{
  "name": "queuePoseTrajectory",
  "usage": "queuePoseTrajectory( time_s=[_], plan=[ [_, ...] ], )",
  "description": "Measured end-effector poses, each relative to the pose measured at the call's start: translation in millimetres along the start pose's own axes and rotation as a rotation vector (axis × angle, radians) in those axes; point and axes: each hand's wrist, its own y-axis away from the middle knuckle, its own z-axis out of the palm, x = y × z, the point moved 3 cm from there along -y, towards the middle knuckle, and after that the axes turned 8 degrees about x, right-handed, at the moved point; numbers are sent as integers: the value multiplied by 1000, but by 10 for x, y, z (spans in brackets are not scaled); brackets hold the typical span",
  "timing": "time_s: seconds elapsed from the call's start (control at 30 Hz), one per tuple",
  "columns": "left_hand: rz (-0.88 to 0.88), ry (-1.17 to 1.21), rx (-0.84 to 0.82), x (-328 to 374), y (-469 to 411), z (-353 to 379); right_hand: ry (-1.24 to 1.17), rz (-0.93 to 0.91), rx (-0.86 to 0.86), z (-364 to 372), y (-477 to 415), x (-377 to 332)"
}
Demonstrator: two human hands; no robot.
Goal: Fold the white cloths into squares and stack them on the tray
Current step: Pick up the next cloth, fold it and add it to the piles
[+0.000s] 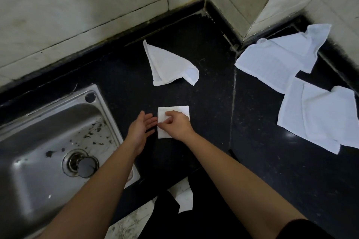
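Pinching the folded cloth (180, 110) at its left edge, the right hand (177, 124) has its fingers curled. The left hand (140, 129) lies open, fingers straight and together, perhaps touching it. This square sits near the black countertop's (120, 75) front edge, beside the steel sink (48, 141). A loose cloth (169, 64) lies toward the tiled wall (77, 6), and two spread cloths (275, 60) overlap at the right.
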Motion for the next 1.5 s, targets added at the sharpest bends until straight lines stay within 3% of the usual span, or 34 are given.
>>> queuePoseTrajectory(
  time_s=[0.13,0.2,0.3,0.4,0.53,0.93,1.03,1.17,1.33,1.5],
  plan=[
    [141,-223,35,28,4,23,-74,-31,148,-281,60,174],
    [388,-524,59,66,15,17,-3,-157,248,-415,96,284],
    [779,-1007,-31,98,28,49,357,-512,374,-538,147,380],
    [982,-1482,-160,116,-1,100,750,-607,132,-490,114,442],
    [953,-1797,-271,83,-100,69,1053,-575,-15,-422,16,576],
    [919,-1793,-350,110,-231,43,1118,-508,-63,-388,-107,681],
    [947,-1618,-303,116,-178,50,947,-492,10,-420,10,635],
    [917,-1324,-159,101,-91,51,617,-283,231,-481,172,612],
    [785,-1142,-14,-81,88,-26,320,25,156,-465,210,690],
    [659,-1182,14,-243,221,-210,251,85,148,-497,267,694]
  ],
)
